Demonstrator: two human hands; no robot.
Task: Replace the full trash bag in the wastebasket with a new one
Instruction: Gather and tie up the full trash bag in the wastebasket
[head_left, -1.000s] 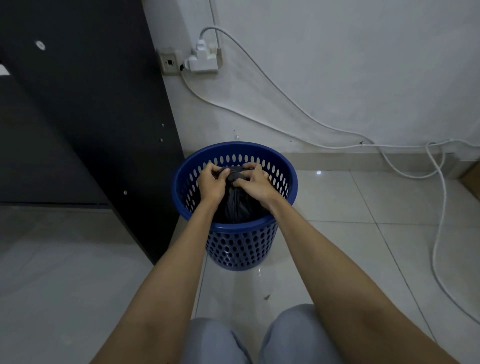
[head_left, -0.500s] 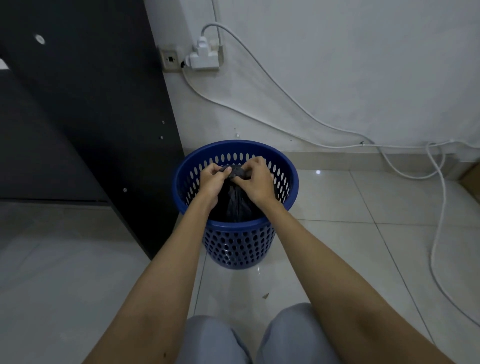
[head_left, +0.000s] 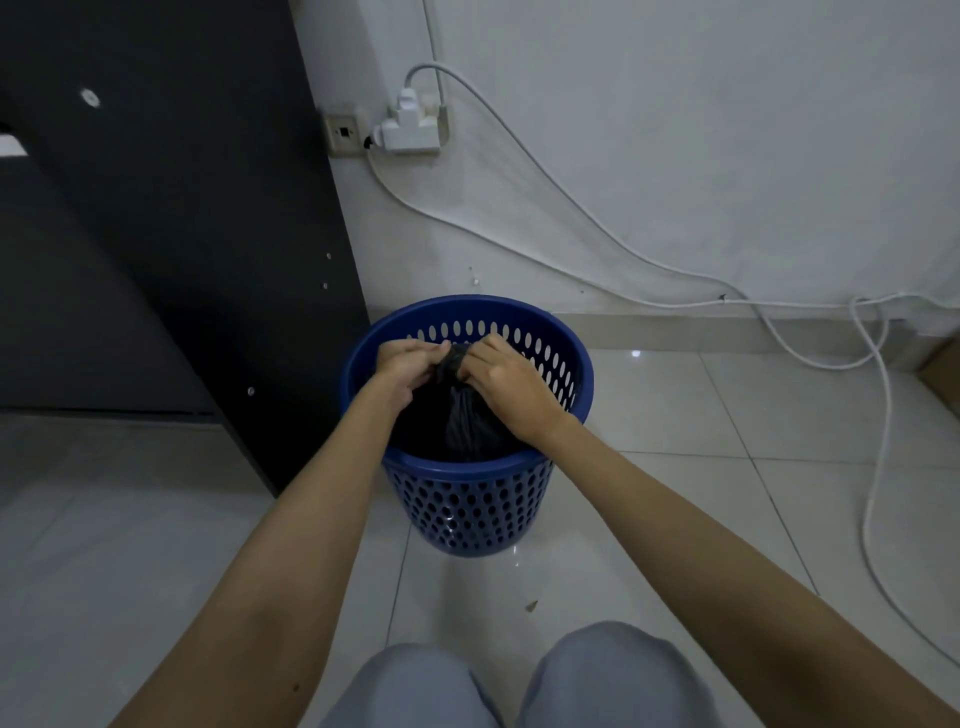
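Where the view begins, nearest the camera, two knees in pale grey-blue trousers fill the bottom edge, and two bare forearms reach forward from either side over a glossy pale tiled floor. One small brown scrap lies on a tile between the knees and the basket.

Just beyond, one round blue plastic wastebasket, its wall pierced with rows of oval holes, stands upright on the floor. Inside it sits one black trash bag, its top gathered into a bunch near the basket's far rim. The left hand and the right hand meet over that bunch, each with fingers curled and pinching the gathered neck of the bag, knuckles almost touching. The bag is wholly inside the basket.

To the left, touching or just beside the basket, stands one tall black cabinet panel dotted with small pale screw caps.

Farthest away is a white wall. On it, one wall socket plate sits beside one white plug adapter. Two white cables leave the adapter, droop along the wall, and run right along the skirting; one loops down over the floor at the right edge. One brown corner of something shows at the far right; what it is cannot be told.

No writing or brand can be read.
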